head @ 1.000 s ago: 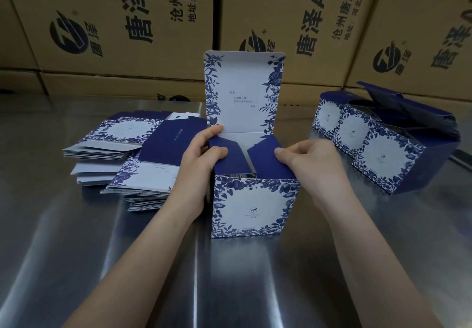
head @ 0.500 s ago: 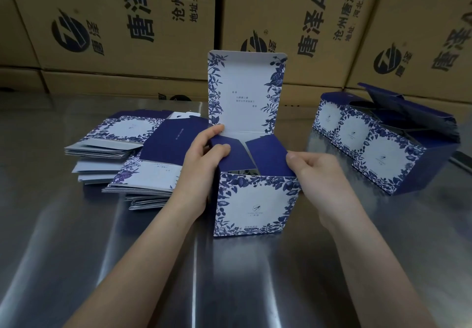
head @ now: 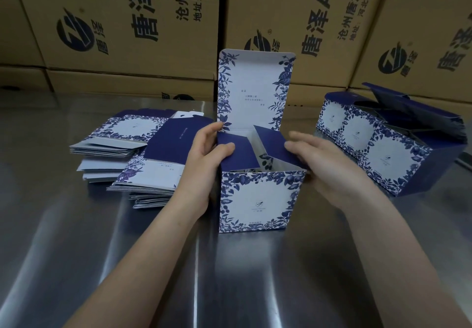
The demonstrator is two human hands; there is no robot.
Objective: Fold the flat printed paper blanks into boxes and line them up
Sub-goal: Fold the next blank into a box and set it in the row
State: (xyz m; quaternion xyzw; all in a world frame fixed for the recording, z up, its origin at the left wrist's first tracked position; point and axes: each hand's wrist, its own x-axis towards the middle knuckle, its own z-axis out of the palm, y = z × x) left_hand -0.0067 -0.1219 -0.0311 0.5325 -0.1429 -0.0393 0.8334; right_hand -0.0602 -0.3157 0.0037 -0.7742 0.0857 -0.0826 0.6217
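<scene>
A blue-and-white floral paper box [head: 255, 201] stands on the steel table [head: 158, 264] in front of me, its white printed lid [head: 252, 90] upright at the back. My left hand [head: 204, 167] grips the box's left wall, thumb pressing the dark blue left flap [head: 238, 154] inward. My right hand [head: 324, 172] lies against the box's right side, fingers nearly straight, fingertips touching the right flap [head: 273, 144], which tilts upward. The box interior shows between the flaps. Flat blanks [head: 135, 149] lie stacked to the left.
Three folded boxes [head: 385, 156] stand in a row at the right, lids loosely open. Brown shipping cartons [head: 127, 21] form a wall along the table's back edge. Bare steel surface stretches toward me in front of the box.
The right flap has swung up from nearly flat to tilted. My right hand slid rightward off the flap's top to the box's side. My left hand has kept its hold.
</scene>
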